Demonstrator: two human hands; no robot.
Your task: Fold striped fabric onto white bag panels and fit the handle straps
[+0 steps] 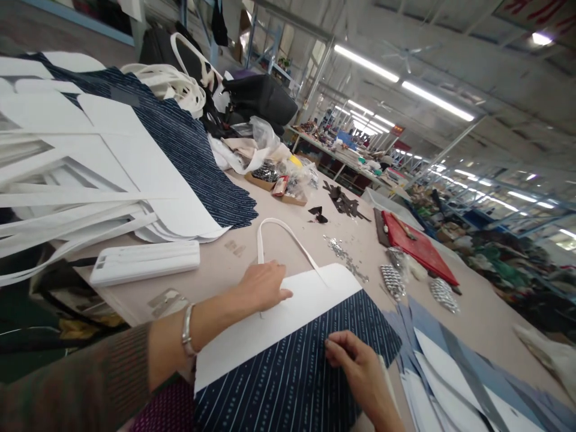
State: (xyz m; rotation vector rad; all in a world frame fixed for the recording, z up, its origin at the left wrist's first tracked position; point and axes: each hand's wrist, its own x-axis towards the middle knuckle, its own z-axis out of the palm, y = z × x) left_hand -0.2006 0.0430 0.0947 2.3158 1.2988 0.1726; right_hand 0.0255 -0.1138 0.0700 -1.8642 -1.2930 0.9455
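Note:
A bag panel lies in front of me, white [288, 312] at the top and navy with thin white stripes [292, 372] below, with a white strap handle [281, 231] looping out from its far edge. My left hand [263, 285] rests flat on the white part near the handle's base, fingers stretched out. A silver bracelet [188, 330] sits on that wrist. My right hand [355, 366] lies on the striped part with thumb and fingers pinched together; whether it holds anything I cannot make out.
A tall stack of white and striped panels [135, 156] fills the left. A white flat box [144, 262] lies near it. A red folder [418, 246], silver hardware strips [393, 279], dark scraps [344, 204] and blue-white panels [450, 366] lie to the right. Bags and plastic pile up at the back.

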